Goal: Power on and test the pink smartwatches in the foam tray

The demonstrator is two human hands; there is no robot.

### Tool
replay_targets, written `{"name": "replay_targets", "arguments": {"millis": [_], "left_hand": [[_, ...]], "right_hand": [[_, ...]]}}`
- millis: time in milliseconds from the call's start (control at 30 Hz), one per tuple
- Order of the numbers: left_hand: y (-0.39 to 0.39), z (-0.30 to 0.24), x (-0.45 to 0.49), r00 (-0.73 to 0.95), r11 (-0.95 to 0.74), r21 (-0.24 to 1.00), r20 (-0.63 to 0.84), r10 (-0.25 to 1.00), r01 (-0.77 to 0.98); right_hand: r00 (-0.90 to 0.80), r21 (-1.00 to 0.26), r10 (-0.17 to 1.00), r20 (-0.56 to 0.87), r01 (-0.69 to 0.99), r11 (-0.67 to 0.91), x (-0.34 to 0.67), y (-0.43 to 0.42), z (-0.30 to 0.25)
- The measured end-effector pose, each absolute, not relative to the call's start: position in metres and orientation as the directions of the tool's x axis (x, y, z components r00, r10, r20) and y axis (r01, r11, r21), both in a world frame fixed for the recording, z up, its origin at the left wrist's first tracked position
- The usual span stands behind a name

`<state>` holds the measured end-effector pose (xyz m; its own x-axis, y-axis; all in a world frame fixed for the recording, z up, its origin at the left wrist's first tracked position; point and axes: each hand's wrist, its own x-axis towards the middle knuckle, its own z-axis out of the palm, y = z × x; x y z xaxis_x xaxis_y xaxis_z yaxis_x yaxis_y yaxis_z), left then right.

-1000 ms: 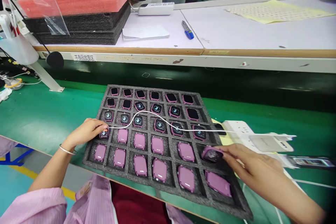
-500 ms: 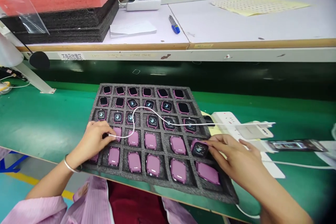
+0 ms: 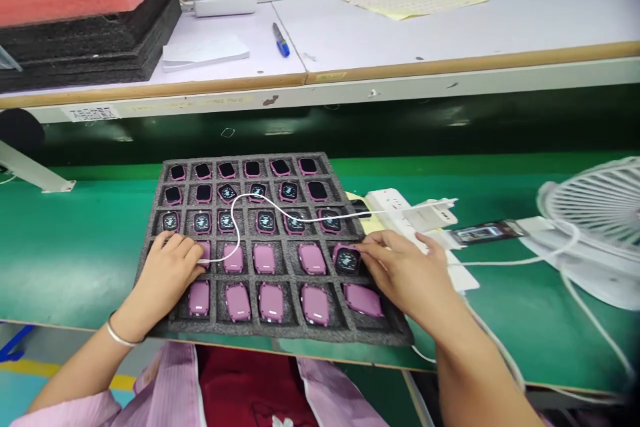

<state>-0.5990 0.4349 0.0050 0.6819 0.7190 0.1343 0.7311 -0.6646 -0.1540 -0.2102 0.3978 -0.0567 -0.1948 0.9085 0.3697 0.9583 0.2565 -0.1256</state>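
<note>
A grey foam tray (image 3: 293,153) lies on the bench, its compartments filled with purple smartwatches. Toward the far side the watches are face up, some screens lit and some dark; most in the two near rows show their purple backs. My left hand (image 3: 167,270) is closed on the end of a white charging cable (image 3: 270,200), beside a face-down watch in the fourth row. That hand covers the tray's left edge. The fingertips of my right hand (image 3: 407,273) pinch the right edge of a lit smartwatch (image 3: 347,259) in the fourth row's rightmost compartment.
Right of the tray are a white power strip (image 3: 387,200), a charger plug (image 3: 433,215) and a white fan (image 3: 595,213). On the raised shelf lie a pen (image 3: 281,40), white papers (image 3: 205,52), a yellow sheet (image 3: 410,0) and stacked foam (image 3: 90,47).
The view has swung right, bringing the fan into sight. My left hand now hides the near-left corner watch. The smartwatch at my right fingertips stays in the same compartment.
</note>
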Motion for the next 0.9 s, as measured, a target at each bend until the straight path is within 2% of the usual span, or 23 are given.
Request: {"name": "replay_targets", "arguments": {"millis": [200, 300, 433, 533, 633, 733, 833, 900], "left_hand": [[0.42, -0.007, -0.602, 0.596, -0.551, -0.228, 0.311, 0.74, 0.803], [0.42, -0.008, -0.603, 0.588, -0.545, -0.221, 0.326, 0.74, 0.809], [0.426, -0.005, -0.603, 0.662, -0.64, -0.185, 0.312, 0.681, 0.746], [0.435, -0.003, -0.608, 0.65, -0.664, -0.057, 0.285, 0.704, 0.745], [0.447, -0.002, -0.615, 0.541, -0.581, 0.229, 0.214, 0.813, 0.781], [0.459, -0.001, -0.622, 0.484, -0.451, 0.491, 0.067, 0.873, 0.745], [0.464, 0.001, -0.624, 0.502, -0.379, 0.556, -0.082, 0.861, 0.74], [0.465, 0.002, -0.623, 0.515, -0.368, 0.542, -0.144, 0.845, 0.755]], "right_hand": [[-0.036, -0.148, 0.834, 0.551, 0.979, 0.14, -0.224, 0.396, -0.041], [-0.137, -0.208, 0.814, 0.564, 0.931, 0.301, -0.234, 0.394, -0.034], [-0.309, -0.249, 0.841, 0.444, 0.859, 0.447, -0.248, 0.39, -0.029], [-0.407, -0.194, 0.844, 0.348, 0.85, 0.49, -0.252, 0.388, -0.027], [-0.455, -0.183, 0.832, 0.319, 0.832, 0.525, -0.25, 0.388, -0.024], [-0.435, -0.257, 0.832, 0.345, 0.809, 0.53, -0.247, 0.392, -0.022], [-0.403, -0.314, 0.848, 0.345, 0.802, 0.508, -0.249, 0.398, -0.025], [-0.409, -0.249, 0.853, 0.323, 0.833, 0.494, -0.252, 0.404, -0.03]]}}
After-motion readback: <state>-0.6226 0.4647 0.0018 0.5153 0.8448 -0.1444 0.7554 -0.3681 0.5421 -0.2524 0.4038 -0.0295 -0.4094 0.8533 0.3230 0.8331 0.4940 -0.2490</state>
